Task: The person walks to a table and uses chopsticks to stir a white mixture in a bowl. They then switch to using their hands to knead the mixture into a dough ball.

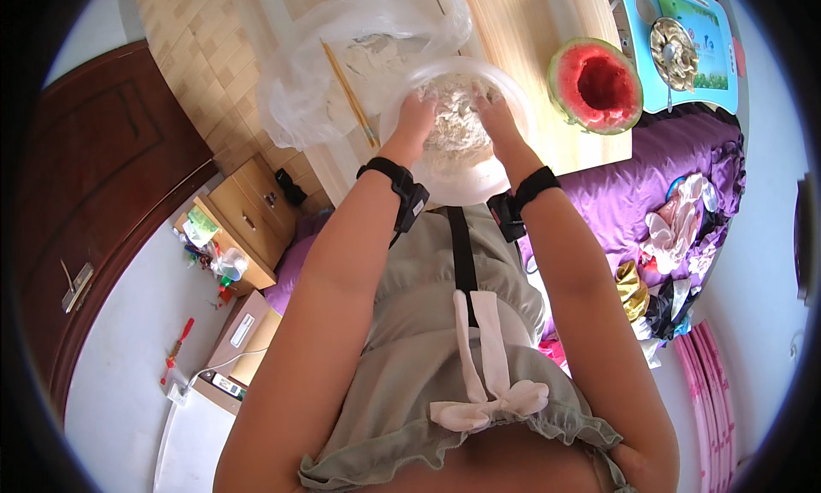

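A pale plastic bowl point(471, 188) stands near the edge of the wooden table, holding a shaggy, floury dough point(457, 118). My left hand point(417, 116) reaches into its left side, and my right hand point(497, 116) into its right side. Both touch the dough, and their fingertips are sunk in it, so how far the fingers are closed is hidden. Left of the bowl, a pair of wooden chopsticks point(349, 92) rests on a clear plastic bag point(288, 105) with flour point(378, 55) in it.
A hollowed watermelon half point(595, 86) sits at the right on the wooden table point(513, 18). Beyond it, a blue folding tray table point(721, 82) carries a bowl of food point(683, 41) with a spoon. Clothes point(673, 230) lie on a purple bedspread point(590, 185). A wooden cabinet point(247, 217) stands at the left.
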`<state>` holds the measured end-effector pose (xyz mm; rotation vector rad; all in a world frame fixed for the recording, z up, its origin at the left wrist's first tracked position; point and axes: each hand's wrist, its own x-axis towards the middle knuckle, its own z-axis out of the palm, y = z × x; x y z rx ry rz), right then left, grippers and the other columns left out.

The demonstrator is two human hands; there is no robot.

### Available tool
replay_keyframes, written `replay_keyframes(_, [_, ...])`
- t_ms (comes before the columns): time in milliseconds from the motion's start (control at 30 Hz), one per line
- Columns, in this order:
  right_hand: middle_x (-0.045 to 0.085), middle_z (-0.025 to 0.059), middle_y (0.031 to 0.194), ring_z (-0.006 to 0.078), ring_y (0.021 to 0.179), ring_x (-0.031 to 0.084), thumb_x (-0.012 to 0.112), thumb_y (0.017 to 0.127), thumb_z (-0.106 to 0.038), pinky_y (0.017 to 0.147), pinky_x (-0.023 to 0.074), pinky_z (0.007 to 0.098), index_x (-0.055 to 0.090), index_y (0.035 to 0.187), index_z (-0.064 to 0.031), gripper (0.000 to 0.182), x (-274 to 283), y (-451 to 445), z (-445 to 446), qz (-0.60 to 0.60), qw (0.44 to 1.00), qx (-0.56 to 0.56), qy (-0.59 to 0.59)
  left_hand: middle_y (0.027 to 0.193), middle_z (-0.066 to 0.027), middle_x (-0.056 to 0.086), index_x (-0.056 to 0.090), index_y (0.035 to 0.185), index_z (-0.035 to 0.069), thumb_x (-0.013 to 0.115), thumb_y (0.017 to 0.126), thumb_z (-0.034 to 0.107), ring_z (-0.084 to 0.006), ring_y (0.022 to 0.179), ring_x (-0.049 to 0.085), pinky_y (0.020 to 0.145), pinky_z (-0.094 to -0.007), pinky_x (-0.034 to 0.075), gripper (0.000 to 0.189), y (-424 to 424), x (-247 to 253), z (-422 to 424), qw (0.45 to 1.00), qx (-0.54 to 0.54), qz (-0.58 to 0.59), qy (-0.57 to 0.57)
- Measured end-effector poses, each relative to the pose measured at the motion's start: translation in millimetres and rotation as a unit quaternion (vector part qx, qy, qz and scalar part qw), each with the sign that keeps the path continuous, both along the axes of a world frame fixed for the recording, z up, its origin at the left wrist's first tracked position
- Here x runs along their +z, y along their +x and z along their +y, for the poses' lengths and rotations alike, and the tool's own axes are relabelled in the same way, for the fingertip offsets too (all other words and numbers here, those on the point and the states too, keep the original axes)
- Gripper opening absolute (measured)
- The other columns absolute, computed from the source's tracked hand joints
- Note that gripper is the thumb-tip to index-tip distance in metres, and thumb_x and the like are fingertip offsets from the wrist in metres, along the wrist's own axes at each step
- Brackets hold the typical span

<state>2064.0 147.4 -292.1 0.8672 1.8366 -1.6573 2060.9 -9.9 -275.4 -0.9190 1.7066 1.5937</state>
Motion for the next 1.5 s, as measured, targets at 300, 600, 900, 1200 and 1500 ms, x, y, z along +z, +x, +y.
replay_keyframes(300, [0.056, 0.0149, 0.101, 0.0317, 0.093, 0.052, 0.065, 0.072, -0.024, 0.088, 0.0380, 0.0397, 0.059, 0.104, -0.0086, 0.036, 79.7, 37.8, 21.7, 0.262, 0.850, 0.394, 0.232, 0.070, -0.0083, 0.055, 0.054, 0.070, 0.001, 0.068, 0.072, 0.025, -0.0247, 0.067, 0.053, 0.062, -0.0351, 0.042, 0.028, 16.4, 66.5, -21.7, 0.938, -0.303, 0.167, -0.011])
replay_keyframes(600, [0.055, 0.0156, 0.082, 0.0316, 0.077, 0.058, 0.049, 0.078, -0.008, 0.066, 0.0483, 0.0400, 0.048, 0.085, 0.0001, 0.011, 46.5, 34.1, -4.6, 0.163, 0.792, 0.494, 0.320, 0.077, -0.0238, 0.059, 0.052, 0.080, -0.006, 0.053, 0.075, 0.011, -0.0387, 0.073, 0.059, 0.067, -0.0452, 0.046, 0.018, 25.6, 35.9, 8.9, 0.816, -0.500, 0.183, -0.224])
replay_keyframes(900, [0.056, 0.0215, 0.092, 0.0352, 0.083, 0.058, 0.040, 0.086, -0.014, 0.067, 0.0487, 0.0425, 0.048, 0.096, 0.0014, 0.020, 28.5, -17.1, -31.7, -0.066, 0.876, 0.345, 0.330, 0.087, -0.0275, 0.059, 0.046, 0.099, -0.010, 0.040, 0.086, 0.017, -0.0382, 0.082, 0.059, 0.072, -0.0440, 0.047, 0.030, -24.8, 19.8, 34.0, 0.894, -0.390, 0.044, -0.216])
replay_keyframes(1200, [0.051, 0.0250, 0.103, 0.0372, 0.101, 0.049, 0.058, 0.079, -0.020, 0.083, 0.0419, 0.0443, 0.048, 0.099, 0.0040, 0.032, 51.6, 6.6, -1.5, 0.168, 0.866, 0.362, 0.301, 0.106, -0.0270, 0.053, 0.037, 0.122, -0.003, 0.048, 0.080, 0.010, -0.0391, 0.101, 0.051, 0.086, -0.0444, 0.040, 0.045, -2.2, 31.3, -2.7, 0.863, -0.438, 0.155, -0.196])
replay_keyframes(1500, [0.046, 0.0245, 0.117, 0.0332, 0.101, 0.052, 0.074, 0.068, -0.021, 0.085, 0.0429, 0.0356, 0.034, 0.121, 0.0081, 0.073, 23.5, 44.8, -3.9, 0.090, 0.979, 0.150, 0.109, 0.121, -0.0246, 0.040, 0.035, 0.125, 0.000, 0.059, 0.066, -0.002, -0.0392, 0.111, 0.040, 0.094, -0.0413, 0.033, 0.064, 2.8, 14.8, -8.1, 0.867, -0.386, 0.262, -0.178])
